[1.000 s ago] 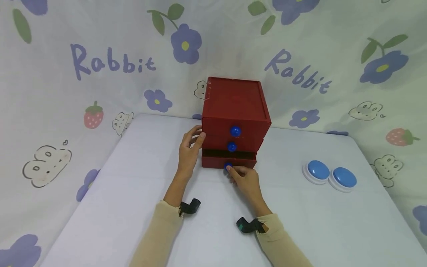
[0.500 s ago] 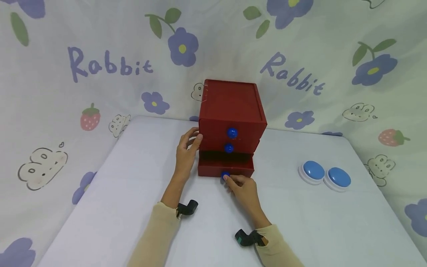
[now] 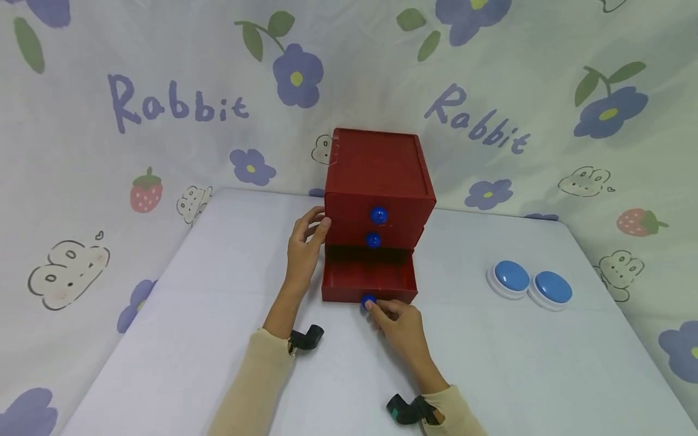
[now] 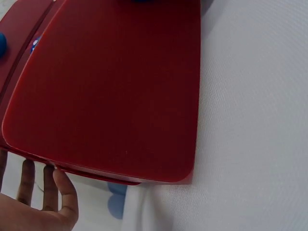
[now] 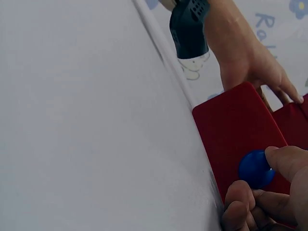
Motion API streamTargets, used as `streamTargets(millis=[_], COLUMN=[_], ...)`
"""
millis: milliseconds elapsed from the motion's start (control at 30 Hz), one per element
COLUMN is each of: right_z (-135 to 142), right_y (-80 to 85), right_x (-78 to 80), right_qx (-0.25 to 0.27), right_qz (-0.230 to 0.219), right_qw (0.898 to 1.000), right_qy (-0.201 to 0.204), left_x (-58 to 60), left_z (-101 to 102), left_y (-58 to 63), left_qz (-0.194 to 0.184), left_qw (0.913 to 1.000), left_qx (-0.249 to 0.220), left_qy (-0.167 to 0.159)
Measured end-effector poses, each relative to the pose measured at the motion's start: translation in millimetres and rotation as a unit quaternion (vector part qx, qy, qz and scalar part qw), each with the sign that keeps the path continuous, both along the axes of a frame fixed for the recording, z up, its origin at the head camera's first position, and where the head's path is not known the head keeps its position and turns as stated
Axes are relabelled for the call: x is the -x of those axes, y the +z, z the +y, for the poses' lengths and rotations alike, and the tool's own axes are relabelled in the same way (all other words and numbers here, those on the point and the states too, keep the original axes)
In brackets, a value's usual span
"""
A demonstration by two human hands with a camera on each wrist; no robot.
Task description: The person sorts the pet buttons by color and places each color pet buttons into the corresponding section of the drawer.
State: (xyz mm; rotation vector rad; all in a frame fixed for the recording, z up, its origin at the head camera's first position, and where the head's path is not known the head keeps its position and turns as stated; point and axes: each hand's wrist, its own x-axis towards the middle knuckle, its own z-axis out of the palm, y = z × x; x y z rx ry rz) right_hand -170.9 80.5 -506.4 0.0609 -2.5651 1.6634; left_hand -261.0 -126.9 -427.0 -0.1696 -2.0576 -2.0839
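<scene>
A red drawer cabinet (image 3: 378, 163) with blue round knobs stands at the middle of the table. Its bottom drawer (image 3: 340, 295) is pulled out toward me, and the red inside shows from above. The thumb and fingers of my right hand (image 3: 402, 330) pinch that drawer's blue knob (image 5: 254, 168). My left hand (image 3: 303, 257) rests against the cabinet's left side, fingers extended and lightly bent. In the left wrist view, the fingertips of the left hand (image 4: 45, 207) touch the cabinet's side edge. The upper knob (image 3: 378, 215) and middle knob (image 3: 373, 240) sit on drawers that are pushed in.
Two blue push buttons on white bases, a left one (image 3: 511, 275) and a right one (image 3: 553, 287), stand side by side on the white table (image 3: 545, 369) at the right. A printed curtain (image 3: 180, 48) hangs behind the cabinet.
My right hand has moved toward me with the knob, and the bottom drawer has slid further out. The left hand has stayed against the cabinet's side. The view has shifted slightly.
</scene>
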Motion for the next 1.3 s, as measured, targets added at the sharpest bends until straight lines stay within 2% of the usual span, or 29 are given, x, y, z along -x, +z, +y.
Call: streamTargets(millis=[533, 800, 1067, 1200, 1300], right_z=[3.5, 3.8, 3.9, 10.8, 31.1], right_y=[3.8, 4.6, 3.7, 8.8, 17.6], right_x=[-28.6, -40.3, -48.6, -51.2, -51.6], right_qx=[0.001, -0.002, 0.021, -0.013, -0.060], right_qz=[-0.005, -0.023, -0.039, -0.054, -0.082], right_qw=[1.000, 1.000, 0.999, 0.997, 0.992], right_qy=[0.013, 0.015, 0.017, 0.045, 0.071], left_x=[0.9, 0.7, 1.2, -0.4, -1.3], left_z=[0.9, -0.7, -0.4, -0.5, 0.5], left_y=[-1.6, -2.1, 0.7, 1.2, 1.0], left_qz=[0.009, 0.006, 0.000, -0.003, -0.005], left_qw=[0.9999, 0.9999, 1.0000, 1.0000, 1.0000], left_qx=[-0.011, -0.011, 0.003, 0.001, 0.000], left_qy=[0.000, 0.001, 0.003, 0.003, 0.000])
